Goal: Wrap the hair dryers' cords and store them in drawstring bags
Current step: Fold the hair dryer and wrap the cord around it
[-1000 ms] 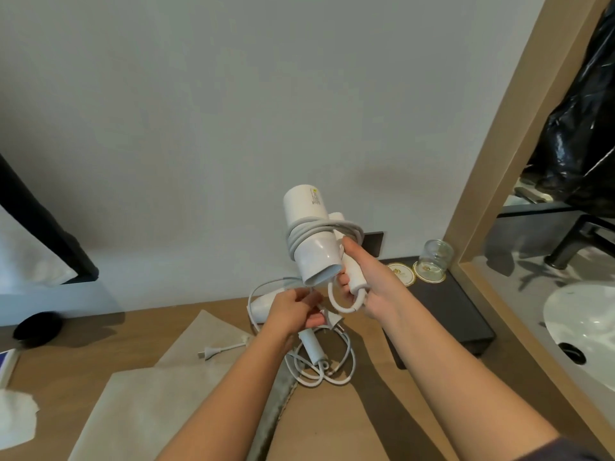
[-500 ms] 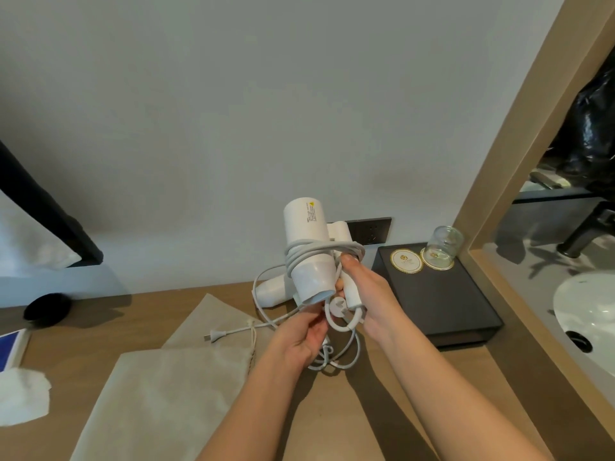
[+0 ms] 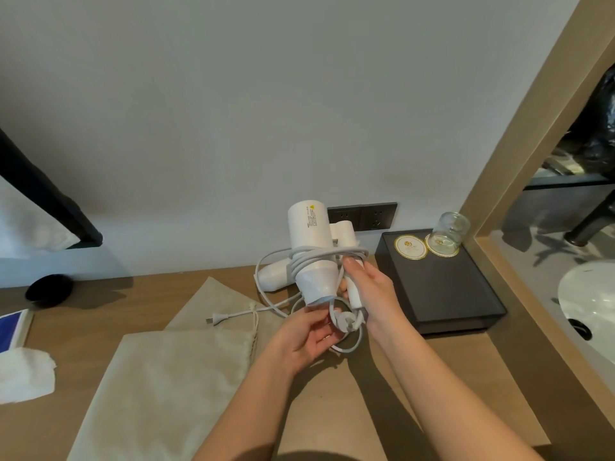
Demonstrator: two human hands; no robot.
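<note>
Hair dryer (image 3: 307, 234), held in the air just left of the black tray (image 3: 449, 294), sits lower than half a second ago. The left hand (image 3: 306, 337) has dropped below the barrel's mouth, where its fingers now curl round the plug (image 3: 344, 322) at the end of the cord (image 3: 311, 259). The right hand (image 3: 369, 291) keeps its fingers wrapped round the folded handle and the coils. The barrel's long axis stands near upright, wide mouth down toward the left hand, labelled end up toward the wall. A second dryer (image 3: 274, 277) lies on the surface (image 3: 332, 410) behind, further left of the tray.
</note>
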